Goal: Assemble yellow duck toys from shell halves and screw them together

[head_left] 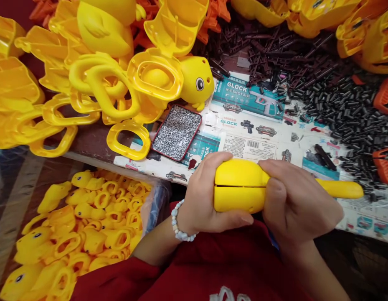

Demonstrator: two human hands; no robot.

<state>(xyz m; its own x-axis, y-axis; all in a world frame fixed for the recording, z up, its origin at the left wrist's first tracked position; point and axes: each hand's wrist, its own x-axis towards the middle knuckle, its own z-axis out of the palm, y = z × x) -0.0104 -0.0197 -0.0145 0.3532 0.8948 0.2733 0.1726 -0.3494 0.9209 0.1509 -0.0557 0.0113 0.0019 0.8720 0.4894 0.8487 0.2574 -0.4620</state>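
Note:
A yellow plastic piece (239, 186) is held close to my body at the table's front edge. A dark seam runs along its rounded part, and a narrow yellow end sticks out to the right. My left hand (206, 194), with a beaded bracelet at the wrist, wraps round its left end. Closed round its middle, where the narrow part begins, is my right hand (298, 200). Just beyond my left hand lies a shallow tray (177, 133) of small silvery screws.
Yellow duck shells (109, 29) and rings (128, 140) pile up at the left. Dark small parts (325, 96) cover the right, near orange pieces (384, 95). Printed cardboard (231, 142) lies on the table. A box below left holds yellow duck pieces (93, 234).

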